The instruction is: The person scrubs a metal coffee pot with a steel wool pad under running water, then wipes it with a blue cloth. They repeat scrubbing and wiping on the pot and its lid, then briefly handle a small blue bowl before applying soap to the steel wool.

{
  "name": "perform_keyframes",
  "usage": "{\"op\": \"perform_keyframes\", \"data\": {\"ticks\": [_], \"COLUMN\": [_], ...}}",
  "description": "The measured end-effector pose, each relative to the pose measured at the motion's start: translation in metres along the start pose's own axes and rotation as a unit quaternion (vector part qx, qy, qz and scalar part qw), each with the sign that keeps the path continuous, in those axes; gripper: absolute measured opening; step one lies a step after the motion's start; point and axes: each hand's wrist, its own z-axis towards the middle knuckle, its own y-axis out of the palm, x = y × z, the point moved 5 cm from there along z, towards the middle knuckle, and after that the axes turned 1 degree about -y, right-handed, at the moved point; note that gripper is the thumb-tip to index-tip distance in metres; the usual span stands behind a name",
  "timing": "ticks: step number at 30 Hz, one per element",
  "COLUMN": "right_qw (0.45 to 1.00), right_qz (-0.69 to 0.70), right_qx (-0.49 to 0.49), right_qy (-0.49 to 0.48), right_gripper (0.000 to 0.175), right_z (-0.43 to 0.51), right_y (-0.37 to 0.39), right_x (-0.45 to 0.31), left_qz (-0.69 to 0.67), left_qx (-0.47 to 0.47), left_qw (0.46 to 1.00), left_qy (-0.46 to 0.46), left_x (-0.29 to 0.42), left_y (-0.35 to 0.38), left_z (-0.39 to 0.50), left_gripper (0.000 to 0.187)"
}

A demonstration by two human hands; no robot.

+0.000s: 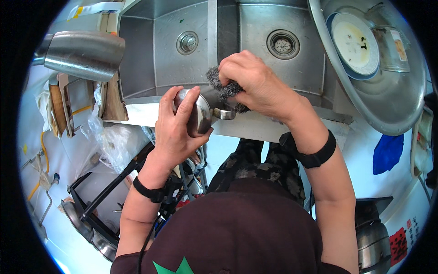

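Observation:
My left hand holds a small, shiny metal vessel by its rounded body, over the front edge of the sink. A short metal piece, perhaps its handle or lid, sticks out to the right; how it joins the vessel is unclear. My right hand pinches a grey wire scouring pad just above and right of that piece. Behind both hands lies a stainless steel double sink, with a drain strainer in the left basin and another drain in the right one.
A large metal basin at the right holds a stained white plate and a glass jar. At the left are a metal pot, wooden cutting boards and clear plastic bags. A black-framed rack stands lower left.

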Motion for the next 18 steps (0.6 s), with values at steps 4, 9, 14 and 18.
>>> {"op": "perform_keyframes", "data": {"ticks": [4, 9, 14, 18], "right_qw": [0.997, 0.996, 0.997, 0.996], "right_qz": [0.036, 0.060, 0.052, 0.025], "right_qx": [-0.070, -0.062, -0.047, -0.065], "right_qy": [0.005, 0.038, -0.035, -0.046], "right_gripper": [0.038, 0.040, 0.034, 0.023], "right_z": [0.001, -0.003, 0.000, -0.001], "right_y": [0.014, 0.006, 0.001, 0.008], "right_x": [0.003, 0.001, -0.020, -0.029], "left_qz": [-0.050, -0.132, -0.141, -0.141], "left_qx": [0.009, 0.032, 0.056, 0.071], "left_qw": [0.996, 0.986, 0.982, 0.980], "left_qy": [0.072, 0.096, 0.113, 0.123], "left_x": [-0.010, -0.021, -0.020, -0.018], "left_y": [-0.001, -0.008, -0.002, 0.004], "left_z": [0.001, -0.001, -0.001, -0.002], "left_gripper": [0.095, 0.095, 0.093, 0.088]}}
